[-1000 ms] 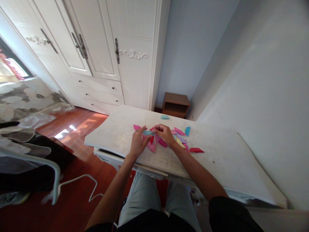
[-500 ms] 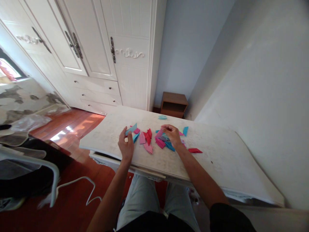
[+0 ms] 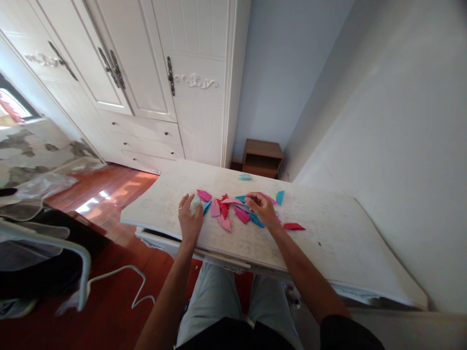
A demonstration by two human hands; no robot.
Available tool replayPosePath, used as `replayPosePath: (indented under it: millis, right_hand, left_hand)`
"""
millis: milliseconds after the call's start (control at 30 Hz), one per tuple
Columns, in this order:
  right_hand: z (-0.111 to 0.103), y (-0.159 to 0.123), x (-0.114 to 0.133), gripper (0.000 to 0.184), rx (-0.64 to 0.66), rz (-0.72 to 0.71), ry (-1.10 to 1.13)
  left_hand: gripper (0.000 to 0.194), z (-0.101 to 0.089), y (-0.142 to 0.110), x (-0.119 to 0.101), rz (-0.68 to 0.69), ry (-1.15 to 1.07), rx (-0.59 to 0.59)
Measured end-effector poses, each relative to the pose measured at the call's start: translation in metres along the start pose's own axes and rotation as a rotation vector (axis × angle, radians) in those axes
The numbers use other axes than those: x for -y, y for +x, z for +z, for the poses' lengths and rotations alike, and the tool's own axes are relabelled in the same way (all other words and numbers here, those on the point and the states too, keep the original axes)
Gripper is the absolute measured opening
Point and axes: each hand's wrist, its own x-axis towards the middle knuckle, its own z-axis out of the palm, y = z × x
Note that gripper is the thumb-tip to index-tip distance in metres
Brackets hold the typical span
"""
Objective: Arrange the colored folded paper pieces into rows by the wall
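Note:
Folded origami paper pieces in several colours lie on a worn white table (image 3: 314,214). My left hand (image 3: 189,218) has its fingers apart at the left of the pile, beside a light blue origami piece (image 3: 197,201) partly behind the thumb. My right hand (image 3: 261,208) is closed in a pinch over the pile. A pink origami piece (image 3: 232,201) reaches to its fingertips and seems held there; the contact is partly hidden. Between the hands lie a red piece (image 3: 224,209), a magenta piece (image 3: 242,215) and a light pink piece (image 3: 224,223).
A pale teal piece (image 3: 245,177) lies near the table's far edge, and a red piece (image 3: 294,226) lies right of my right wrist. Beyond stand a white wardrobe (image 3: 200,112) and a brown cabinet (image 3: 263,146). A wall (image 3: 394,146) bounds the right side.
My left hand has let go of the light blue piece, which now sits lower beside it. At my right fingertips, the purplish-pink piece has given way to a paler pink one pointing left.

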Motion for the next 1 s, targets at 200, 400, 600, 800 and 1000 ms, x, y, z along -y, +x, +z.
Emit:
replayPosePath:
  millis: [200,400,600,800,1000]
  right_hand:
    - [-0.058,-0.038,-0.006,0.039,-0.088,-0.002,-0.167]
    - [-0.129,-0.068,-0.032,0.048,-0.225,-0.122,-0.614]
    - [-0.142,-0.093,-0.059,0.087,-0.046,-0.079,-0.828]
    - [-0.133,-0.091,-0.043,0.049,0.041,-0.101,-0.829]
    - [-0.139,-0.087,-0.026,0.034,0.058,-0.081,-0.812]
  left_hand:
    - [0.053,0.0,0.017,0.017,0.164,0.122,0.15]
    - [0.069,0.015,0.044,0.03,0.328,0.25,0.525]
    - [0.054,0.023,0.042,0.016,0.463,0.245,0.771]
    - [0.055,0.021,0.034,0.011,0.506,0.185,0.705]
    - [0.055,0.023,0.031,0.012,0.503,0.266,0.638]
